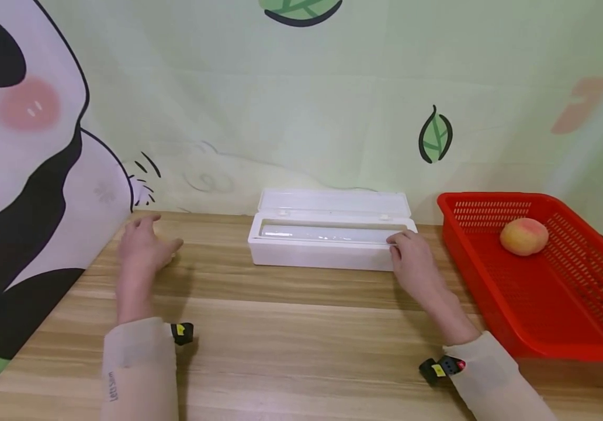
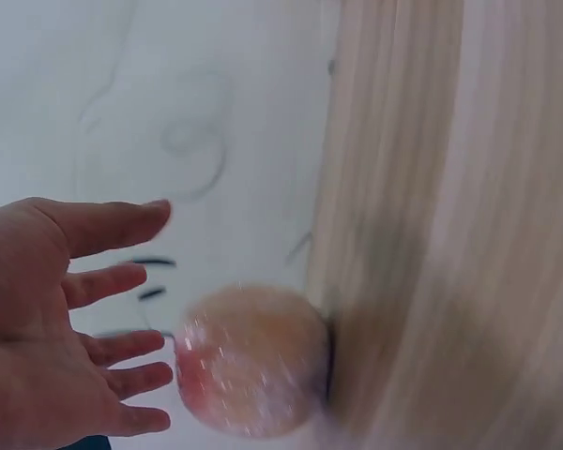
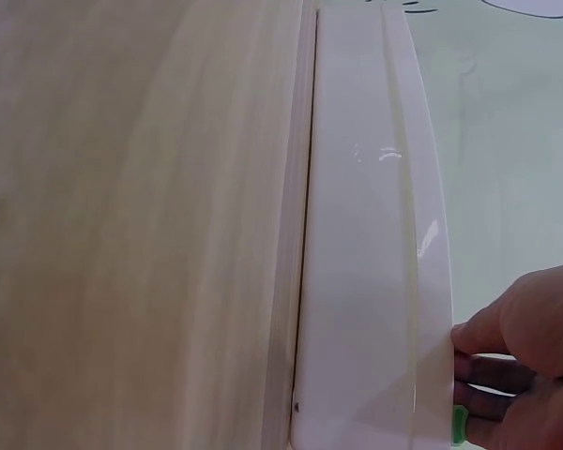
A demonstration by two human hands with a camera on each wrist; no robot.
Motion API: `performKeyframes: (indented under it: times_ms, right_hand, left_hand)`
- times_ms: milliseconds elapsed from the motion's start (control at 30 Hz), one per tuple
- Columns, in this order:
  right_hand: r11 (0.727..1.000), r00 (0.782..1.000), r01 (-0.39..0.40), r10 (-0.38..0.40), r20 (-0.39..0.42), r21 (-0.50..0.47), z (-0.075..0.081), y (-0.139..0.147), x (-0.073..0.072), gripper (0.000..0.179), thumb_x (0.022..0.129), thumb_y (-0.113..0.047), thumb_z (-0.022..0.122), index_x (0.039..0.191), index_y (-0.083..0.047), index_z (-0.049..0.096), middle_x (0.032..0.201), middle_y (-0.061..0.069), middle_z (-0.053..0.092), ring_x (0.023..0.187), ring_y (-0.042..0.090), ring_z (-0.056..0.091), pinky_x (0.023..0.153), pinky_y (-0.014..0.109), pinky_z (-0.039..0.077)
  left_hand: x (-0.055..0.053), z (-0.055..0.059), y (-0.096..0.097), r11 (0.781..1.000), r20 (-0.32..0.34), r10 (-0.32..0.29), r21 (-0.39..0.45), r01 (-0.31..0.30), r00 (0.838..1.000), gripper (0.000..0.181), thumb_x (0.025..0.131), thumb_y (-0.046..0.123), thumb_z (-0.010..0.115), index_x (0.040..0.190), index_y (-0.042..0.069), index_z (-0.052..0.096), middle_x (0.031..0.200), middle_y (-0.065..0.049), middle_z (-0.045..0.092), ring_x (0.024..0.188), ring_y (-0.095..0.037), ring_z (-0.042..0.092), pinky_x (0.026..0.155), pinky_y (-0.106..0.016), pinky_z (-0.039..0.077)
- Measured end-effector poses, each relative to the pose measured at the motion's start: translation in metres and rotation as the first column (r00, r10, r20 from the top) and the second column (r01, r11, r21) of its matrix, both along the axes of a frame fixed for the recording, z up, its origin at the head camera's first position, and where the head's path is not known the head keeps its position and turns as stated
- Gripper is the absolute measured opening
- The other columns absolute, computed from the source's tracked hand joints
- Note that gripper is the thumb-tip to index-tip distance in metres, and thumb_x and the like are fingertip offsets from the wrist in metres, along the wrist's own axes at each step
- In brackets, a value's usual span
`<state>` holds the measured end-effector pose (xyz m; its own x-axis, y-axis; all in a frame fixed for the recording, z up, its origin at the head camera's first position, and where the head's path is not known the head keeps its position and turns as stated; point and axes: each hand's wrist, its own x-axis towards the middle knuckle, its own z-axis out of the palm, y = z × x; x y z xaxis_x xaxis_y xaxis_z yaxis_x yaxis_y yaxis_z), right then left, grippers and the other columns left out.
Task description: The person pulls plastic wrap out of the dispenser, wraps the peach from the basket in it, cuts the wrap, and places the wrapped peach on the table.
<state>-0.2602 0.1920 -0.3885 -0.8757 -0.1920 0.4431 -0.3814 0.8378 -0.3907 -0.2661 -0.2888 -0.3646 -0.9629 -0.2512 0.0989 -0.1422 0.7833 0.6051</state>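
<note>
Near the back wall lies a long white cling film dispenser (image 1: 322, 255), its lid (image 1: 333, 202) raised at the back and a shiny film roll (image 1: 328, 234) inside. My right hand (image 1: 416, 263) grips the right end of its front rim, thumb in front and fingertips over the edge; whether film is pinched there I cannot tell. At the far left, my left hand (image 1: 144, 245) is held with fingers spread. The left wrist view shows a peach (image 2: 253, 361) with glossy highlights, as if wrapped in film, just beyond those fingertips. In the head view, that hand mostly hides it.
At the right stands a red plastic basket (image 1: 477, 280) with another peach (image 1: 524, 237) in it. A cloth backdrop (image 1: 333, 128) with a panda and leaves hangs behind the wooden table (image 1: 291, 339).
</note>
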Motion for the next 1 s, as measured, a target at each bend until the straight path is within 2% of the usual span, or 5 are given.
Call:
performKeyframes:
  times_ms: [200,333,500,667,1000]
  right_hand:
    - [0.999,0.999,0.031,-0.03,0.037,-0.009,0.0,0.0,-0.001,0.014,0.097,0.007,0.063,0.108,0.01,0.07,0.108,0.026,0.068,0.101,0.041,0.06,0.096,0.054,0.05]
    - [1.0,1.0,0.028,-0.028,0.01,-0.002,0.0,0.0,-0.003,0.012,0.097,0.007,0.063,0.105,0.01,0.071,0.105,0.025,0.07,0.099,0.041,0.062,0.095,0.053,0.051]
    - [1.0,0.999,0.011,-0.011,-0.034,0.003,0.002,0.002,-0.005,0.008,0.094,0.009,0.065,0.099,0.01,0.072,0.098,0.025,0.071,0.092,0.041,0.064,0.089,0.053,0.053]
    - [1.0,0.999,0.028,-0.028,-0.029,0.0,0.006,0.005,-0.007,0.007,0.093,0.009,0.066,0.097,0.01,0.072,0.095,0.024,0.072,0.088,0.04,0.065,0.086,0.052,0.053]
    - [0.998,0.996,0.058,-0.057,0.064,-0.011,0.009,0.002,-0.01,0.008,0.096,0.003,0.066,0.1,0.007,0.072,0.098,0.022,0.071,0.087,0.037,0.063,0.086,0.051,0.054]
  left_hand:
    - [-0.003,0.01,0.034,0.992,-0.062,-0.099,0.071,0.104,0.993,0.067,0.1,0.024,0.065,0.154,-0.002,0.035,0.157,-0.033,0.025,0.14,-0.054,0.03,0.112,-0.067,0.026]
    - [-0.004,0.012,0.054,0.973,-0.12,-0.198,0.092,0.21,0.973,0.059,0.101,0.02,0.063,0.151,-0.002,0.041,0.155,-0.029,0.033,0.139,-0.049,0.035,0.112,-0.063,0.031]
    - [-0.009,0.013,0.076,0.946,-0.164,-0.314,0.028,0.322,0.935,0.047,0.102,0.019,0.062,0.145,0.002,0.051,0.152,-0.023,0.045,0.132,-0.043,0.046,0.111,-0.059,0.036]
    - [-0.018,0.011,0.102,0.895,-0.197,-0.437,0.007,0.447,0.878,0.038,0.102,0.016,0.065,0.136,0.002,0.059,0.144,-0.02,0.054,0.134,-0.039,0.048,0.111,-0.055,0.037]
    - [-0.033,-0.001,0.135,0.856,-0.182,-0.516,-0.105,0.506,0.837,0.026,0.098,0.009,0.069,0.123,0.003,0.072,0.136,-0.022,0.058,0.128,-0.042,0.053,0.107,-0.055,0.041]
